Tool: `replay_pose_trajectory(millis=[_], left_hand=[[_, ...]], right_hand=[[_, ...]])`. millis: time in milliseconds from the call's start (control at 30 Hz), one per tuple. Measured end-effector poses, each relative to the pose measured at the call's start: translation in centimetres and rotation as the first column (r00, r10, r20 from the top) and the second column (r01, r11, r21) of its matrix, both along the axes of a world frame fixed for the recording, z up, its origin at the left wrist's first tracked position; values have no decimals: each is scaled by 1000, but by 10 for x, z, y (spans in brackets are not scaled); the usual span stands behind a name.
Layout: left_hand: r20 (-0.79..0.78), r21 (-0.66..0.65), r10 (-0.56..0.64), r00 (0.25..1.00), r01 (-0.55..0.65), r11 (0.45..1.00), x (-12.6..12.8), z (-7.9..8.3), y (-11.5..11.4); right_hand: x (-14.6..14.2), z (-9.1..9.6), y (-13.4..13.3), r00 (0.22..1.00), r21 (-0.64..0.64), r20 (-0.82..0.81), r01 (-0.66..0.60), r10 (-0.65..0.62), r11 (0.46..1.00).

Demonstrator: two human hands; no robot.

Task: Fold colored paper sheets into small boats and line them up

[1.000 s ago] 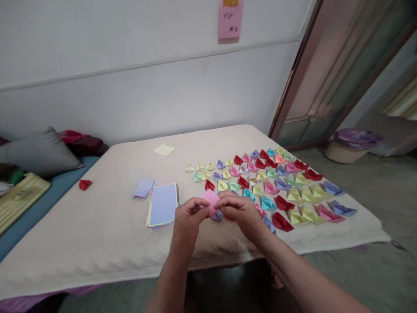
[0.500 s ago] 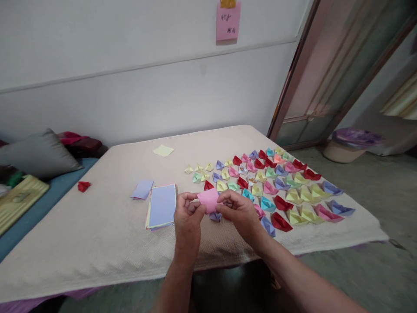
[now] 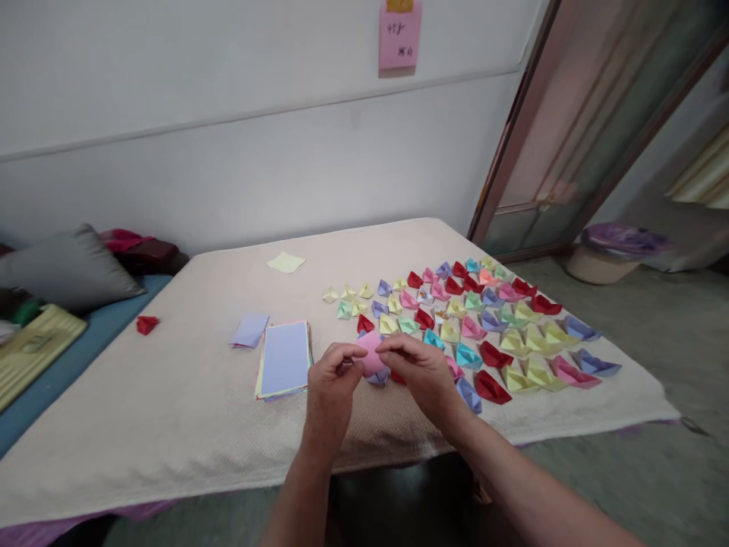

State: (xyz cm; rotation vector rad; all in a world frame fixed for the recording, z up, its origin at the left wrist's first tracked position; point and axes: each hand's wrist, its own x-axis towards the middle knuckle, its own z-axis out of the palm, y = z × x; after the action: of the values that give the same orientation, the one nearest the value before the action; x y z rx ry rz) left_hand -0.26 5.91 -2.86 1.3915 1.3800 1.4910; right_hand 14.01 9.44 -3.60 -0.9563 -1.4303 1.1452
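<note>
A small pink folded paper (image 3: 371, 355) is pinched between both my hands above the near edge of the table (image 3: 171, 425). My left hand (image 3: 330, 384) grips its left side with closed fingers. Fingers of my right hand (image 3: 421, 372) are closed on its right side. Just behind the hands lies a small purple folded piece (image 3: 377, 377). Left of my hands sits a stack of coloured paper sheets (image 3: 284, 358) with a lilac sheet on top. Several folded paper boats (image 3: 490, 327) in red, yellow, pink, blue and green lie in rows on the right part of the table.
A loose lilac sheet (image 3: 249, 330) lies beside the stack, a yellow sheet (image 3: 286, 263) farther back. A red boat (image 3: 146, 324) sits at the table's left edge. Grey cushion (image 3: 71, 266) at left. Pink note (image 3: 399, 34) on the wall. A basin (image 3: 618, 252) stands on the floor at right.
My hands opened the pink paper wider half a second ago, then closed on it again, folding it smaller. The other things on the table stayed put.
</note>
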Motion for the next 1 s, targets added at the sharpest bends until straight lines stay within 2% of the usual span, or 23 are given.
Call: replay_pose_trajectory(millis=[133, 233, 367, 600, 833, 933, 1000], left_hand=[[151, -90, 37, 988, -24, 996, 4, 0, -1], [180, -109, 47, 983, -27, 994, 4, -2, 0], [96, -91, 75, 993, -67, 994, 4, -4, 1], [-151, -1, 183, 971, -186, 983, 9, -3, -1], [-280, 100, 191, 941, -170, 980, 8, -7, 1], [-210, 81, 192, 959, -178, 981, 7, -5, 3], [-38, -17, 159, 987, -159, 987, 6, -4, 3]], right_hand=[[-2, -4, 1, 1000, 4, -8, 1, -1, 1000], [-2, -6, 2, 1000, 13, -11, -10, 10, 1000], [-2, -6, 2, 998, 55, 39, -46, 44, 997], [-1, -9, 3, 978, 257, 205, -10, -44, 966], [0, -12, 5, 956, 339, 278, -7, -93, 941], [0, -11, 5, 948, 329, 309, -34, -74, 944], [-1, -11, 4, 947, 265, 318, -49, -40, 963]])
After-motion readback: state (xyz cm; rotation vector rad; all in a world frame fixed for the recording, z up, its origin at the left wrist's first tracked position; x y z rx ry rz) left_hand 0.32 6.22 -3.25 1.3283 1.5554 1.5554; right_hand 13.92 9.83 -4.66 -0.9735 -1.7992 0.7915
